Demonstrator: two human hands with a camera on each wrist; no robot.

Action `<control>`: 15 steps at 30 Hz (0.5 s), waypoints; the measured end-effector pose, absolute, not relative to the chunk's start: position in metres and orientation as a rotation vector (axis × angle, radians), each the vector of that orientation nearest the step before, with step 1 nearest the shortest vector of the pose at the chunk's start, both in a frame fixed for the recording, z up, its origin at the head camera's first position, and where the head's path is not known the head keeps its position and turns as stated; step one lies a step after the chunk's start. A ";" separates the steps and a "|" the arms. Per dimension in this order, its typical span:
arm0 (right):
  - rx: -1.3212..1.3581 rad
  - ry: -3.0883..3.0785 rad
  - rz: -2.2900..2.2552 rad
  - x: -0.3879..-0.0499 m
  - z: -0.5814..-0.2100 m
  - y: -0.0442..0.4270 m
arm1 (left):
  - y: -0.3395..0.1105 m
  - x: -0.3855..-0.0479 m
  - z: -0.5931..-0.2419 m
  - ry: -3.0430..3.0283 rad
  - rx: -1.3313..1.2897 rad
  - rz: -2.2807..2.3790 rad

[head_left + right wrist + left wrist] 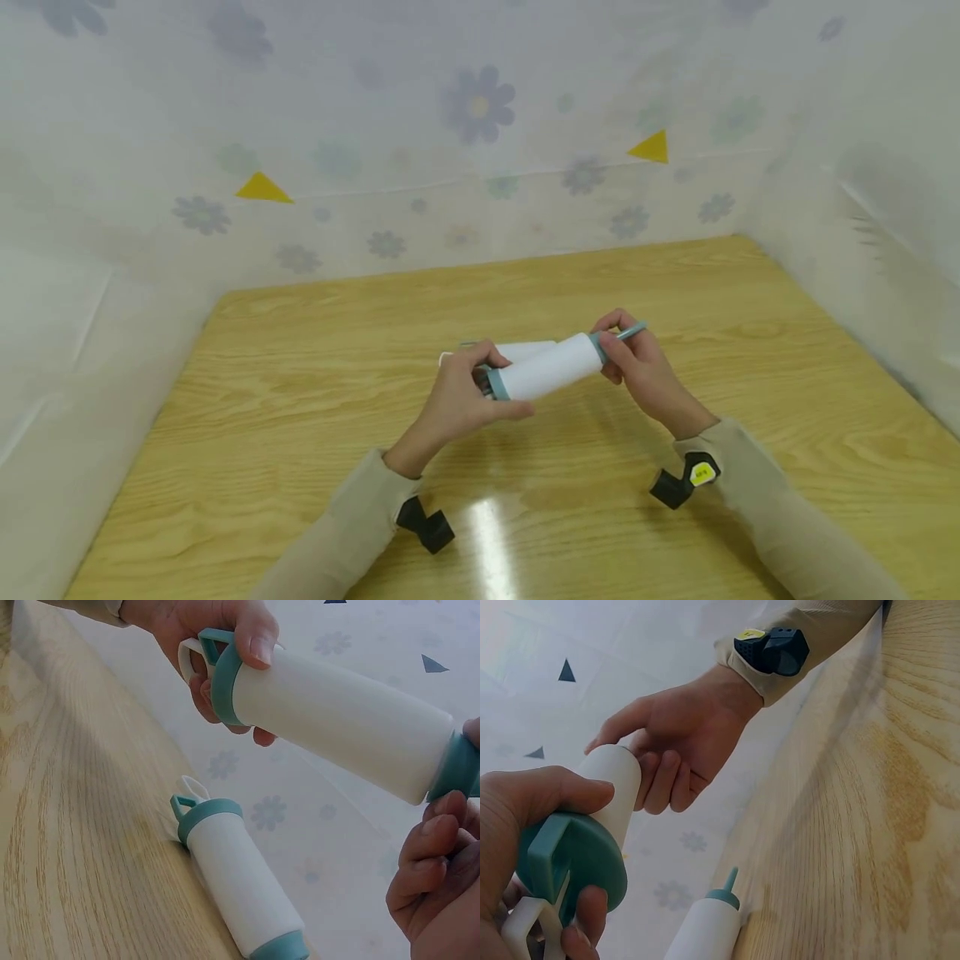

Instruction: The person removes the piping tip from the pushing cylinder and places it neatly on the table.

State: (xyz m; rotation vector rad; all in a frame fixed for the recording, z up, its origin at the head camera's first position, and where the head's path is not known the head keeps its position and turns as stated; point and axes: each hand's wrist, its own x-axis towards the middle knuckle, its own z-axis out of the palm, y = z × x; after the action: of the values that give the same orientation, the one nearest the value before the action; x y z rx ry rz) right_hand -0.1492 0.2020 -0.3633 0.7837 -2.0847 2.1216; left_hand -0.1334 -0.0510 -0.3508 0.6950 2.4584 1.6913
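Observation:
A white squeeze bottle with teal ends is held tilted above the table, its nozzle end higher and to the right. My left hand grips the end with the teal and white loop handles, thumb along the side. With thumb and fingers my right hand pinches the teal nozzle cap at the other end; the thin nozzle sticks out past the fingers. Behind it, a second matching squeeze bottle lies on its side on the table, partly hidden in the head view.
The wood-grain table reaches back to a flower-printed white curtain, with more white sheeting at both sides. Two yellow triangles, one left and one right, are on the curtain. A black wrist camera sits on each sleeve.

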 end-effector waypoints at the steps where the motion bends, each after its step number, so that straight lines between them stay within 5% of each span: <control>1: 0.796 -2.071 2.140 -0.149 -0.363 0.202 | -0.051 -0.133 -0.351 2.459 0.688 1.694; 15: 0.919 -1.958 2.332 -0.149 -0.363 0.203 | -0.051 -0.133 -0.349 2.451 0.651 1.677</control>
State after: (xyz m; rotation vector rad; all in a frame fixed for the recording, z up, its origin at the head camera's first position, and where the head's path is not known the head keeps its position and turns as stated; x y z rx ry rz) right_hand -0.1495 0.2028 -0.3628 0.9188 -1.9581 2.3323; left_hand -0.1326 -0.0508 -0.3489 0.6511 2.4506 1.6766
